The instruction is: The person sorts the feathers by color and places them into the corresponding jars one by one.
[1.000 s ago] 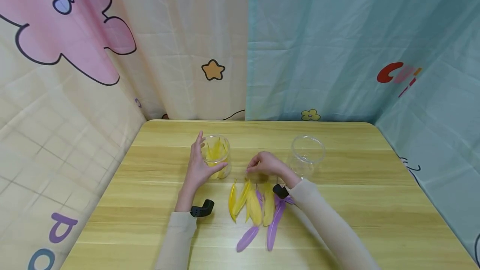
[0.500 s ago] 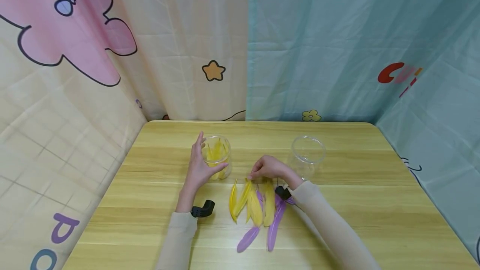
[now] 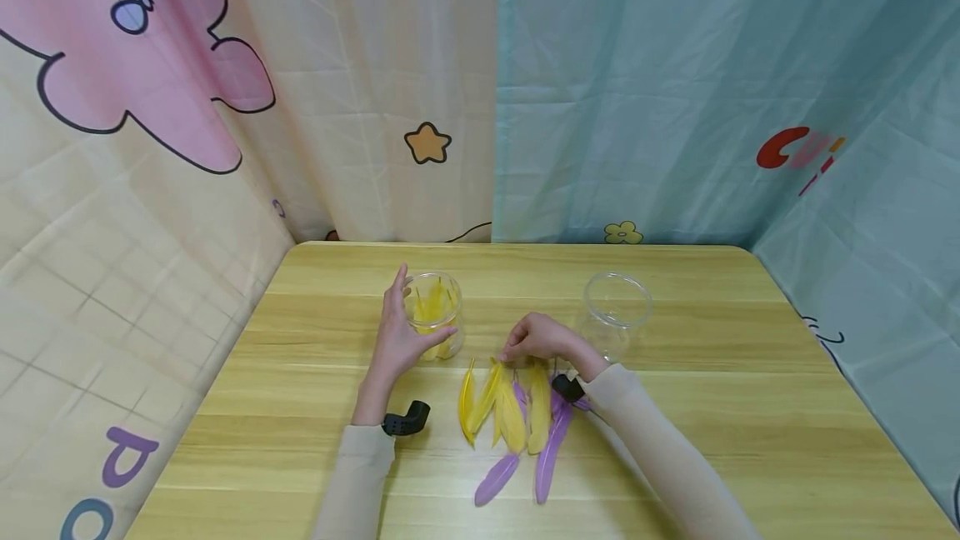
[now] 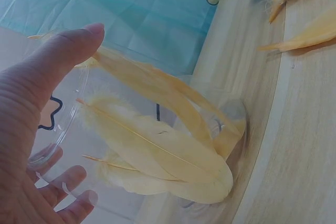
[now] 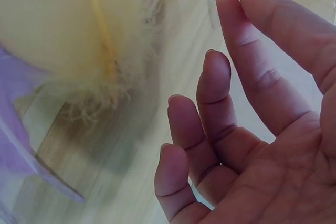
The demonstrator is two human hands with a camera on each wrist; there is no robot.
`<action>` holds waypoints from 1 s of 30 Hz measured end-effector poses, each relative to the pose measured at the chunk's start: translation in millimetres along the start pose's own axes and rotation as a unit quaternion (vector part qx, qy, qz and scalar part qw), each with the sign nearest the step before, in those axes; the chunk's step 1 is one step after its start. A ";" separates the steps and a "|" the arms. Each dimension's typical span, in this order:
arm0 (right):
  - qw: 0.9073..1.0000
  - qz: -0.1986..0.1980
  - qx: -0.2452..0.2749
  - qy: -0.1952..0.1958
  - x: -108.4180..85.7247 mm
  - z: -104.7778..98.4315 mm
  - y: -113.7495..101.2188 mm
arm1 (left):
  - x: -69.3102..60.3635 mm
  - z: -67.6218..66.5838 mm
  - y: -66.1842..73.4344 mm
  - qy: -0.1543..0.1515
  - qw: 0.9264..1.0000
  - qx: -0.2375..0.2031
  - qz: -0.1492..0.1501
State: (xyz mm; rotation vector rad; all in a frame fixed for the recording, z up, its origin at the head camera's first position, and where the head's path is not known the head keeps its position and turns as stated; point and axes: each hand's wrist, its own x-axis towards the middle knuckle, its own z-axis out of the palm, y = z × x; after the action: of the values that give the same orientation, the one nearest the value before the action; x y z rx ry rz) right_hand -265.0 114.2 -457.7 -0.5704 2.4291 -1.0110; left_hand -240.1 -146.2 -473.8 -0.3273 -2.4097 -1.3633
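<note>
My left hand (image 3: 401, 340) curls round a clear plastic jar (image 3: 459, 332), its thumb at the near side of the rim. Several yellow feathers (image 4: 163, 148) stand inside that jar, quills up. My right hand (image 3: 542, 337) is over the top of a loose pile, thumb and index fingertips together at the quill end of a yellow feather (image 3: 487, 398), which they seem to pinch. Its other fingers are loosely bent in the right wrist view. Around it lie more yellow feathers (image 3: 538, 415) and several purple feathers (image 3: 497, 480), partly overlapping.
A second clear jar (image 3: 617, 307) stands behind my right forearm, with no feathers visible in it. The wooden table (image 3: 315, 340) reaches back to printed curtains (image 3: 645, 107). A black wrist camera (image 3: 406, 419) sits on my left wrist.
My right hand has come slightly down and right, onto the yellow feather's quill end, and has barely moved since. My left hand keeps its hold on the jar.
</note>
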 end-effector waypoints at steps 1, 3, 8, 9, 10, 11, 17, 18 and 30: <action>1.000 0.001 0.001 -0.001 0.1 0.6 0.1 | -0.2 0.0 -0.2 0.000 1.000 0.000 0.000; 1.000 0.002 0.001 -0.004 0.3 1.7 0.2 | -0.8 -0.1 -0.7 -0.001 1.000 0.001 -0.002; 1.000 -0.002 0.000 -0.014 0.8 3.7 1.1 | -1.9 -0.2 -1.2 0.000 1.000 0.004 -0.003; 1.000 -0.006 -0.001 -0.015 0.7 3.7 1.3 | -1.9 -0.2 -1.2 0.000 1.000 0.004 -0.003; 1.000 -0.006 0.000 -0.017 0.7 3.7 1.4 | -1.7 -0.3 -1.1 0.000 1.000 0.004 -0.003; 1.000 -0.008 0.000 -0.019 0.8 3.6 1.6 | -1.6 -0.2 -1.1 0.000 1.000 0.004 -0.003; 1.000 -0.017 -0.002 -0.023 0.1 1.8 3.1 | -0.2 -0.6 0.3 -0.002 1.000 0.006 -0.004; 1.000 -0.019 -0.002 -0.023 -0.2 1.4 3.5 | 0.0 -0.7 0.7 -0.003 1.000 0.007 -0.003; 0.999 -0.024 -0.004 -0.031 0.6 1.7 5.8 | 0.2 -0.2 1.7 0.002 1.000 0.007 -0.002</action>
State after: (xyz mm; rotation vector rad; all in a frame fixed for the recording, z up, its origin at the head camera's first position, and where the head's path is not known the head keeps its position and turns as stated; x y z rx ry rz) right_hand -265.8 116.7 -463.2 -0.6548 2.3772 -0.9889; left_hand -239.7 -145.5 -472.3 -0.3155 -2.4179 -1.3476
